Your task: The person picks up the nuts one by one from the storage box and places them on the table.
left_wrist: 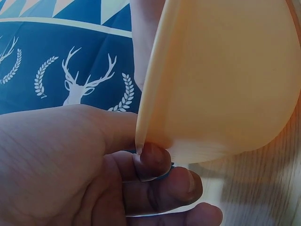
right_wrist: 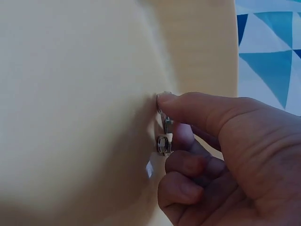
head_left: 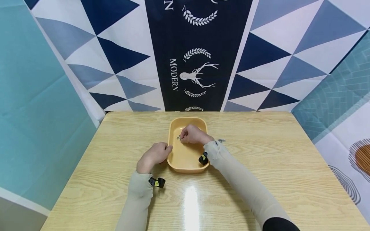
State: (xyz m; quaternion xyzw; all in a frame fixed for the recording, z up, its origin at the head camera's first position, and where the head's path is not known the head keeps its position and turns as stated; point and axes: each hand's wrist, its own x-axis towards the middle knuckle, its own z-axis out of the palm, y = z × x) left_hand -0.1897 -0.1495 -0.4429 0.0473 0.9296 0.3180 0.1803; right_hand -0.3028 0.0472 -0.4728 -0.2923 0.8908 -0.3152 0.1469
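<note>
A yellow plastic basin (head_left: 185, 162) stands on the table. My left hand (head_left: 156, 153) holds its left rim, thumb over the edge and fingers against the outer wall; the left wrist view shows this hand (left_wrist: 94, 160) and the basin wall (left_wrist: 225, 80) close up. Inside the basin, my right hand (head_left: 193, 134) pinches a small shiny metal piece (right_wrist: 160, 102) between thumb and fingers, close to the basin's surface. Another small metal piece (right_wrist: 163, 145), nut-like in shape, shows just below the fingertips. Their exact kind is too small to tell.
To the right of the basin, partly behind the right sleeve, a small shiny clear or metal item (head_left: 221, 140) lies on the wood-grain table (head_left: 274, 166). A patterned cloth (head_left: 199, 57) hangs behind the table's far edge. Each wrist wears a small black camera (head_left: 157, 182).
</note>
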